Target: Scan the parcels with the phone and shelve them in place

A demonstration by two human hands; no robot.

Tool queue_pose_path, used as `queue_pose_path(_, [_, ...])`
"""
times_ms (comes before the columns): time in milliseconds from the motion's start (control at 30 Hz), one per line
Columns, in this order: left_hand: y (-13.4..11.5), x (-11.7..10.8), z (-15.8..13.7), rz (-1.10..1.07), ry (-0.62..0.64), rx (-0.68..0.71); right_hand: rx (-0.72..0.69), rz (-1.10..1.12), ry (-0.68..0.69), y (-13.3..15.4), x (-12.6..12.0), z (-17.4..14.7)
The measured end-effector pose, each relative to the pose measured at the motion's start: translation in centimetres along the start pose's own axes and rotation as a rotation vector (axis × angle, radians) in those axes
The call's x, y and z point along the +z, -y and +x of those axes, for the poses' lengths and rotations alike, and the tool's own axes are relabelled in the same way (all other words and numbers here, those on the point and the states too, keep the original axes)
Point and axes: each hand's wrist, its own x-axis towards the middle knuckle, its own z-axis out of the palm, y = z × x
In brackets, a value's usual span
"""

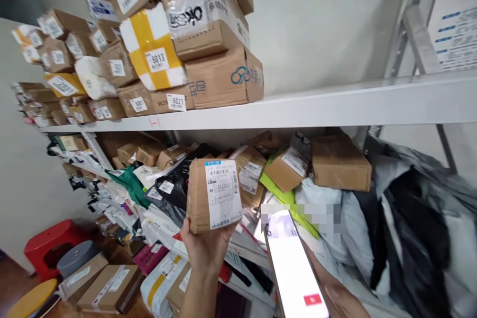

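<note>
A phone is gripped from its right side by the right hand, its lit screen facing back; most of what is shown there is washed out and cannot be fairly read, though a red button is seen near the bottom. A box is held from below in the left hand, the two hands well apart. The box is already raised in front of the lower shelf, and its label is turned to the camera beside the phone; it has not been set down on any surface.

Behind the box, the lower shelf is crowded by loose parcels: a lime bag, a black bag and a large box. Little room is left among them, and the space is roofed by the upper shelf. To the left, the floor is cluttered by a taped box and a red stool. On the upper shelf, numbered boxes are stacked, a yellow-taped parcel among them.
</note>
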Motion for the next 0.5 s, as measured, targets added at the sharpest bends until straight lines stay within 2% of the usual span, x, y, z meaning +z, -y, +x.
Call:
queue_pose_path(100, [1.5,0.3,0.4,-0.001,0.000,0.108,0.077,0.213,0.275,-0.4,-0.7,0.0])
queue_pose_path(167, [2.2,0.2,0.5,-0.014,0.001,0.137,0.089,0.210,0.382,-1.0,-1.1,0.6])
queue_pose_path(333, [2.7,-0.4,0.0,-0.039,0.006,0.150,0.042,0.184,0.373,-2.6,-0.4,1.6])
queue_pose_path(500, [2.3,-1.8,-1.6,-0.021,0.004,0.174,-0.001,0.156,0.431,-2.5,1.1,1.0])
